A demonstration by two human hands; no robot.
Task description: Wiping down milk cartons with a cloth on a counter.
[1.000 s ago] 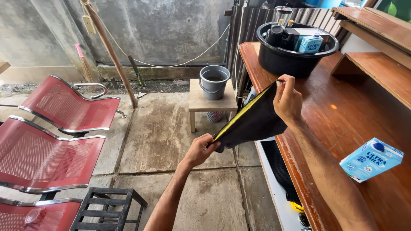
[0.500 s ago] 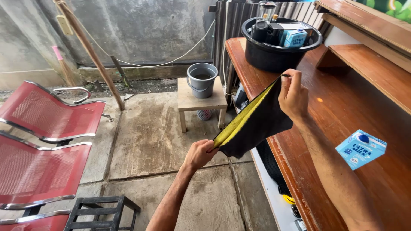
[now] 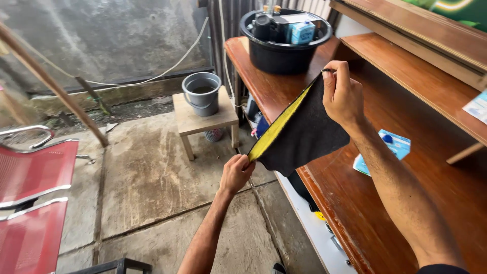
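Black cloth with a yellow edge is stretched taut between my two hands, held in the air over the front edge of the wooden counter. Right hand pinches the upper corner, thumb and fingers closed on the fabric. Left hand is lower, out past the counter edge over the concrete floor, fingers curled tight on the bottom corner. Yellow edge runs diagonally between the two grips — black side faces the counter.

On the counter: blue-and-white carton lying flat just beside my right forearm, black plastic tub at the far end, filled with bottles and a small blue box. Raised wooden shelf runs along the right.

Off the counter: grey bucket sits on a small wooden stool, near the counter's far end. Red metal bench seat at the left, well apart from the cloth. Wooden pole leans against the grey wall — a pale cable hangs along that wall too.
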